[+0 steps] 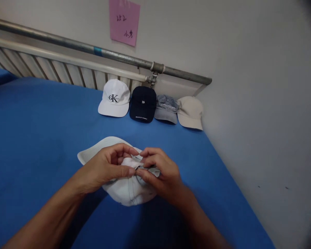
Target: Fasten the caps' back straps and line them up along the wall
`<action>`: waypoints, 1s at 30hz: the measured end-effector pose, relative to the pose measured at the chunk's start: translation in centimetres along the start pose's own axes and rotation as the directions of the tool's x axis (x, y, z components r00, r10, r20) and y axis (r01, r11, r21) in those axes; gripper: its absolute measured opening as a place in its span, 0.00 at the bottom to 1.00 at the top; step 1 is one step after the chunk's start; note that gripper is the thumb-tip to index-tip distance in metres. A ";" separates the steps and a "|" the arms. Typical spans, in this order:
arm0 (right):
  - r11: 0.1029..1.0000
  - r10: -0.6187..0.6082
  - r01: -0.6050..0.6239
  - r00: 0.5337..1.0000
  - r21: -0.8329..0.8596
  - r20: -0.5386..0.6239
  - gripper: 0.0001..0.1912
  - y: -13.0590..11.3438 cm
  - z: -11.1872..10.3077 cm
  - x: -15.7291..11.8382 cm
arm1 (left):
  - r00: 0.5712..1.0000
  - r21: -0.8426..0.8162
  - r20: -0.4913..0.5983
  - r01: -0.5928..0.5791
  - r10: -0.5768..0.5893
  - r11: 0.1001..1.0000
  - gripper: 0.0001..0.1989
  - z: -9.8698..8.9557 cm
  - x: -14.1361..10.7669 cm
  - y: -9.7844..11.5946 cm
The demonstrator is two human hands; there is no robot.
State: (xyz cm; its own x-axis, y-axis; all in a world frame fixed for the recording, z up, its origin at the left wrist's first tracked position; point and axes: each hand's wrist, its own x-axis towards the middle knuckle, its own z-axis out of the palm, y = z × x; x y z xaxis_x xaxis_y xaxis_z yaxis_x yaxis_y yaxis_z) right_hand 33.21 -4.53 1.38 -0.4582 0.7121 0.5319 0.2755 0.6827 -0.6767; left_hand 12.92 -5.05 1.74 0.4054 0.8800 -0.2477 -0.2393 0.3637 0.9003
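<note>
A pale, whitish cap [131,192] is between my two hands above the blue surface, its brim pointing to the upper left. My left hand [106,167] pinches the cap's edge between thumb and fingers. Close beside it, my right hand [162,171] grips the same edge from the right, the two thumbs nearly touching. Folded fabric shows between the fingers; the fingertips partly hide that edge.
Along the back of the blue surface [41,138] stand a white cap [115,98], a black cap [143,103], a grey cap [166,109] and a beige cap [190,112]. Behind are a radiator [75,74], a metal pipe [119,57] and a pink note [124,22].
</note>
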 end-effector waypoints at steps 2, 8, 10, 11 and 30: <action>0.998 0.023 -0.025 0.999 0.064 0.035 0.04 0.0 -0.3 0.1 | 1.000 0.001 -0.009 -0.002 0.002 1.000 0.21 -0.1 0.0 0.1; 0.983 0.095 -0.103 0.994 0.151 0.062 0.05 0.3 -0.4 0.1 | 0.999 0.018 -0.049 -0.011 0.012 1.000 0.21 -0.6 0.1 -0.1; 0.981 0.096 -0.104 0.994 0.166 0.054 0.05 0.5 -0.2 0.1 | 0.998 0.027 -0.056 -0.004 0.005 1.000 0.21 -0.6 0.1 -0.2; 0.980 0.093 -0.100 0.994 0.170 0.050 0.05 0.5 -0.1 0.2 | 0.999 0.026 -0.054 -0.002 0.003 1.000 0.20 -0.6 0.0 -0.2; 0.943 0.300 -0.318 0.940 0.099 0.159 0.10 -0.3 -0.2 0.2 | 1.000 0.114 -0.013 0.009 -0.008 0.993 0.16 -1.3 0.0 0.1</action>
State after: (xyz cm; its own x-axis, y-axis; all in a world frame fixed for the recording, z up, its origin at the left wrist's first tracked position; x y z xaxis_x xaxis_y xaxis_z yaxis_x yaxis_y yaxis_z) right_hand 33.24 -4.60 1.83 -0.4825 0.8488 0.2161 0.3221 0.4014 -0.8574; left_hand 11.74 -4.65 1.38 0.3959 0.8809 -0.2593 -0.1333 0.3346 0.9329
